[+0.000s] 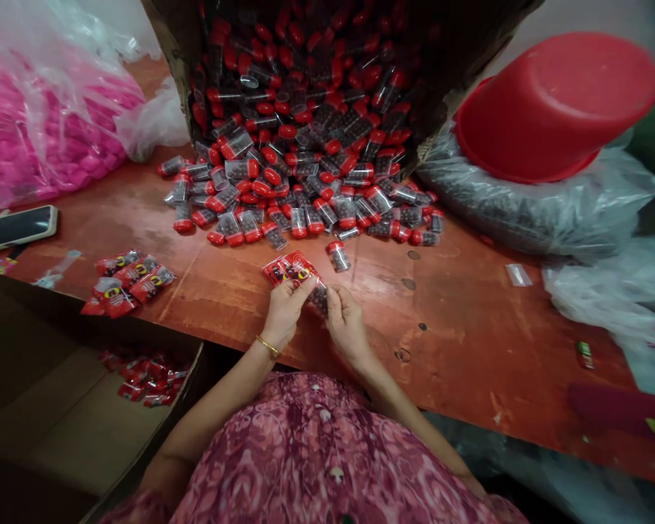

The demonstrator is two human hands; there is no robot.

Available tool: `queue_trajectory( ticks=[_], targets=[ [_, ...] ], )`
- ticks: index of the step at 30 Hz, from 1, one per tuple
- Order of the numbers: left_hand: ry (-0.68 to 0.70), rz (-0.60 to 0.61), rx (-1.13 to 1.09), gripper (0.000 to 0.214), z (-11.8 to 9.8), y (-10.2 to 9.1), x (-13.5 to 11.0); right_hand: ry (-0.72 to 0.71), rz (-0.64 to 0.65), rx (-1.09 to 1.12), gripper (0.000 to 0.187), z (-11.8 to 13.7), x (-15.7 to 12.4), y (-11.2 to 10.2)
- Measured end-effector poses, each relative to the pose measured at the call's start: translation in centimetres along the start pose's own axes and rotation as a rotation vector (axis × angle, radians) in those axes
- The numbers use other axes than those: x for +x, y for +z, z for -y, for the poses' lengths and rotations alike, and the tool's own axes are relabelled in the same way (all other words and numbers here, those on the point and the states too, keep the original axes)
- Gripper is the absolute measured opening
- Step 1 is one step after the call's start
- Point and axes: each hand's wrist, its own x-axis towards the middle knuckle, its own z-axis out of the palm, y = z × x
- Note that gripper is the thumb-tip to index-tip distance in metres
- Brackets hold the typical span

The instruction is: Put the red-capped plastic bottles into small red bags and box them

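Near the table's front edge, my left hand [284, 311] pinches a red printed packet [290, 268] with yellow and black marks. My right hand [347, 320] grips the packet's other end, where a clear part with dark contents [319, 297] shows between the two hands. Just beyond my fingers lies a single small clear container with a red cap [338, 256]. A heap of such red-capped containers [300, 175] spills from a dark box behind it. To the left, several filled red packets [131, 280] lie in a small pile.
Below the table at left, an open cardboard box [70, 429] holds more red packets [150, 378]. A phone [19, 229] and a bag of pink pieces [38, 124] sit at left. At right, a red bucket [557, 109] rests upside down on a plastic bag [524, 211].
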Motion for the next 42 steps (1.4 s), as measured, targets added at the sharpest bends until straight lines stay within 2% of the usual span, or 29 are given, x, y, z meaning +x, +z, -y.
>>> queue_trajectory(
  ticks=[3, 5, 7, 9, 12, 14, 16, 19, 22, 24, 25, 26, 28, 32, 34, 37, 42],
  targets=[
    [0.035, 0.021, -0.014, 0.034, 0.1, 0.2, -0.2, 0.029, -0.077, 0.088, 0.026, 0.1, 0.0, 0.8],
    [0.037, 0.044, -0.042, 0.034, -0.2, 0.2, -0.3, 0.110, -0.026, 0.261, 0.026, 0.0, -0.1, 0.9],
    [0.028, 0.042, -0.085, 0.034, -0.6, 0.1, -0.4, 0.167, 0.083, 0.407, 0.026, 0.0, -0.1, 0.7],
    [0.016, 0.033, -0.129, 0.035, -0.8, -0.1, -0.4, 0.169, 0.154, 0.446, 0.030, 0.0, -0.2, 0.4],
    [-0.034, 0.069, -0.140, 0.038, -0.5, -0.3, -0.8, 0.155, 0.151, 0.395, 0.034, 0.2, 0.2, 0.5],
    [-0.079, 0.088, -0.140, 0.040, -0.2, -0.6, -1.1, 0.146, 0.129, 0.309, 0.035, 0.2, 0.9, 1.0],
    [-0.095, 0.043, -0.148, 0.041, -0.4, -1.4, -1.1, 0.066, 0.122, 0.128, 0.035, 0.1, 2.0, 1.1],
    [-0.009, -0.148, -0.176, 0.038, -1.7, -3.9, -0.5, -0.132, 0.053, -0.283, 0.035, -0.6, 4.5, 0.3],
    [0.164, -0.412, -0.283, 0.034, -3.5, -6.9, 0.4, -0.233, -0.047, -0.646, 0.037, -2.0, 7.2, -1.4],
    [0.244, -0.501, -0.357, 0.039, -4.0, -7.9, 0.6, -0.269, 0.006, -0.785, 0.037, -3.1, 8.1, -2.3],
    [0.247, -0.503, -0.357, 0.043, -4.0, -8.0, 0.6, -0.282, 0.058, -0.820, 0.035, -3.5, 8.3, -2.5],
    [0.235, -0.483, -0.311, 0.046, -3.7, -7.7, 0.5, -0.295, 0.110, -0.833, 0.034, -3.8, 8.1, -2.7],
    [0.235, -0.401, -0.055, 0.047, -2.9, -6.8, 0.5, -0.321, 0.183, -0.821, 0.034, -4.1, 7.3, -2.9],
    [0.476, -0.210, 0.745, 0.031, -1.5, -5.1, 1.2, -0.366, 0.236, -0.785, 0.037, -4.3, 5.3, -3.3],
    [0.523, -0.166, 0.994, 0.021, -1.3, -5.1, 1.9, -0.380, 0.243, -0.772, 0.037, -4.4, 4.6, -3.6],
    [0.512, -0.165, 1.128, 0.013, -1.3, -5.5, 2.7, -0.400, 0.244, -0.753, 0.036, -4.6, 4.0, -3.9],
    [0.540, -0.211, 1.159, 0.018, -0.9, -5.6, 2.5, -0.398, 0.080, -0.616, 0.032, -3.0, 2.9, -2.8]
  ],
)
